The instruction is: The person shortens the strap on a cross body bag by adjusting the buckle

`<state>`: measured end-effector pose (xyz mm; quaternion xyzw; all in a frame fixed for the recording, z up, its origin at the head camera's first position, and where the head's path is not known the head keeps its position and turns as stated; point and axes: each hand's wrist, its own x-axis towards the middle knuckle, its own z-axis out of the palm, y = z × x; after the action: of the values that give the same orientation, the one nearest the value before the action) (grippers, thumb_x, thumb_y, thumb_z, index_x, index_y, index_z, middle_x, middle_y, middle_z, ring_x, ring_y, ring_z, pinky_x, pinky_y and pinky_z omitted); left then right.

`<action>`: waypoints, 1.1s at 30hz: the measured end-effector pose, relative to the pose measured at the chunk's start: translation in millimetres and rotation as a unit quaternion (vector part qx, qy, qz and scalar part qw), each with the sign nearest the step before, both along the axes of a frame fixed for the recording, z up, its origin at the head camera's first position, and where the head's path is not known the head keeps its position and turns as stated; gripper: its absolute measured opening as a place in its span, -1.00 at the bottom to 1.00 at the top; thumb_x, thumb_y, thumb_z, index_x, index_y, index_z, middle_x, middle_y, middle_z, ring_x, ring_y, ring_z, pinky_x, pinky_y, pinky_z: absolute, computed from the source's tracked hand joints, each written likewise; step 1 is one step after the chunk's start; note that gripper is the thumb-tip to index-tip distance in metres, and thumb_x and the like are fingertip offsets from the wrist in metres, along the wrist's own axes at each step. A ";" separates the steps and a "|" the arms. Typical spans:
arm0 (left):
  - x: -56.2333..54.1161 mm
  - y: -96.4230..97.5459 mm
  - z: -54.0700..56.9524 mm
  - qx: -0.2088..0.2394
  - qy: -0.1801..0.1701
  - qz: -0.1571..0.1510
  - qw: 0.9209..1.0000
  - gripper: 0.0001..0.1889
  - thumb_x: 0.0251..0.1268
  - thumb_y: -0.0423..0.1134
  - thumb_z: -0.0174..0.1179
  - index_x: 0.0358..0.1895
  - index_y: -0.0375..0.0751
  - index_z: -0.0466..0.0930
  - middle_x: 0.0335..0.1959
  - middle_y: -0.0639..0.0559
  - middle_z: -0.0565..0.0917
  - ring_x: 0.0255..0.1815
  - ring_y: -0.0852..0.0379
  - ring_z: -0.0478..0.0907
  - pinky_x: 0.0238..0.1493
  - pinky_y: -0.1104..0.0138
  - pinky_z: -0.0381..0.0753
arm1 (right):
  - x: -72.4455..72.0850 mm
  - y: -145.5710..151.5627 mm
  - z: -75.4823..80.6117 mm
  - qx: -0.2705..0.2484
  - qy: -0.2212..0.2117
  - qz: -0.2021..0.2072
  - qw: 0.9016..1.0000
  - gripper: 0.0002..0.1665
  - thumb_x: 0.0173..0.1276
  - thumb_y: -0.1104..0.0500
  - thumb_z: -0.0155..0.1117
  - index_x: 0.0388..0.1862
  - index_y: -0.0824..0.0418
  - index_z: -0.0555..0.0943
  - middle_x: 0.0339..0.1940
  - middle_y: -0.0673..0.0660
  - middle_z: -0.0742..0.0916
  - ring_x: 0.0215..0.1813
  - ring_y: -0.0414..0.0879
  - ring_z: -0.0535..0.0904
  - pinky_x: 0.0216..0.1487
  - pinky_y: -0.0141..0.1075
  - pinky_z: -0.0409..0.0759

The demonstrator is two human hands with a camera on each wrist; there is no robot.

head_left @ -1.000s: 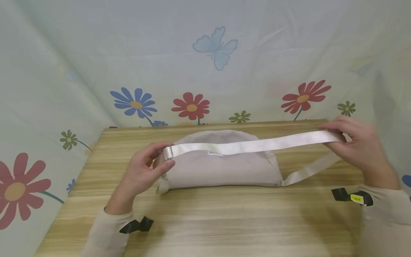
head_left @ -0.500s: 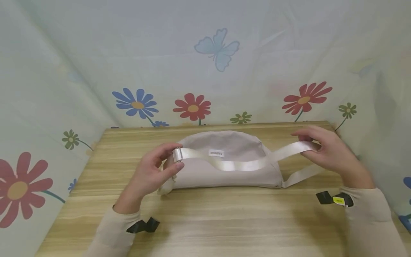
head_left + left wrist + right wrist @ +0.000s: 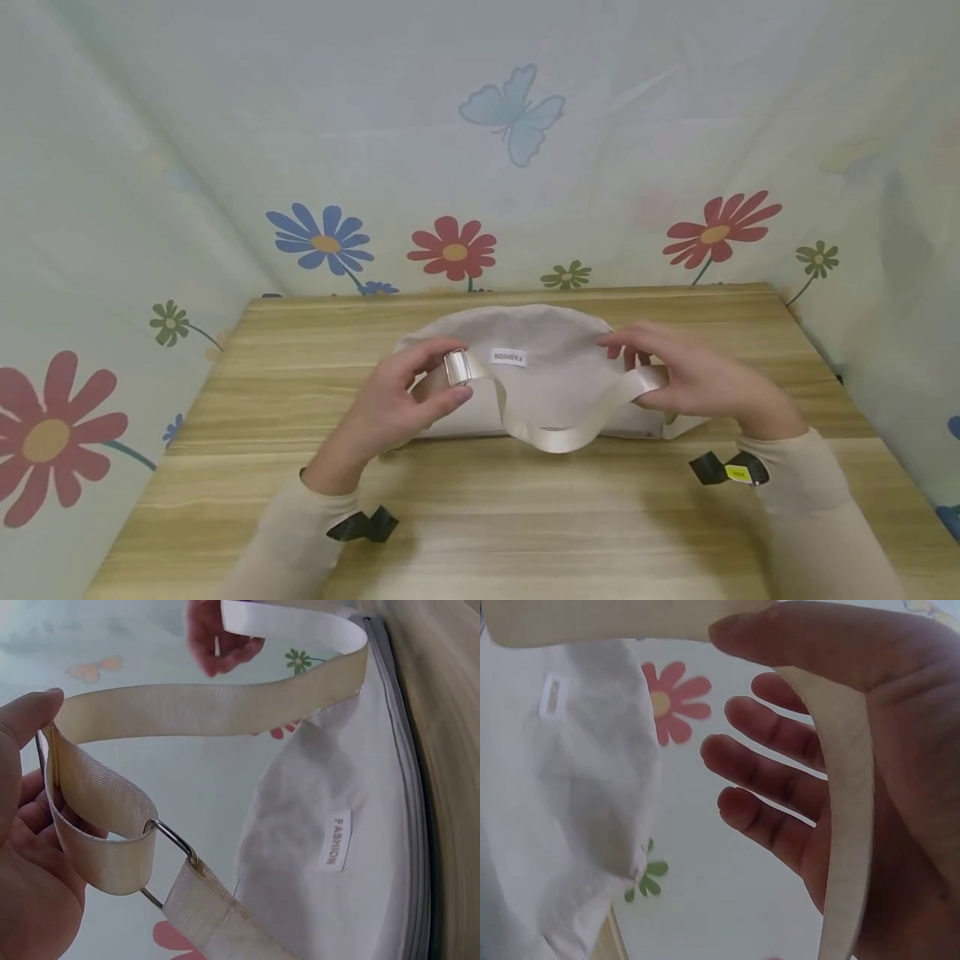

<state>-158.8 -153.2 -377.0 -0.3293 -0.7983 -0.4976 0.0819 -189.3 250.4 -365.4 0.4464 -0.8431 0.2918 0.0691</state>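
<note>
A pale bag (image 3: 558, 333) with a white "FASHION" label (image 3: 508, 357) lies on the table. Its cream webbing strap (image 3: 558, 439) sags in a loop between my hands, in front of the bag. My left hand (image 3: 390, 408) pinches the strap's metal slider buckle (image 3: 457, 367) between thumb and fingers. Below it, the left wrist view shows a metal ring (image 3: 172, 838) joining the strap loop to a short lower piece. My right hand (image 3: 697, 375) holds the strap under the thumb. In the right wrist view the other fingers (image 3: 772, 735) are spread loosely behind the strap (image 3: 847, 795).
The wood-grain table (image 3: 570, 533) extends in front of the bag and to both sides. A flowered cloth backdrop (image 3: 405, 150) hangs behind the table and along the sides. Black bands with small black blocks sit on both sleeves (image 3: 795, 475).
My right hand has moved left, toward my left hand, which shifted slightly right with the buckle. The strap went from stretched straight to a drooping loop, uncovering the label.
</note>
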 end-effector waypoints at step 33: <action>3.7 24.2 -9.0 -0.037 0.067 -0.029 0.997 -0.51 0.25 -0.34 0.57 0.24 -0.29 0.67 0.12 -0.12 0.80 0.03 0.05 0.73 0.10 0.27 0.69 | 6.9 -116.3 -29.6 -0.109 -0.107 0.062 0.986 -0.61 0.44 0.22 0.54 0.20 0.07 0.72 0.07 -0.07 0.83 0.18 -0.19 0.72 0.34 -0.18 0.64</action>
<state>-155.1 -129.0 -386.0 -0.3873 -0.7990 -0.4470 0.1086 -182.5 134.1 -394.9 0.4536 -0.7794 0.4321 0.0085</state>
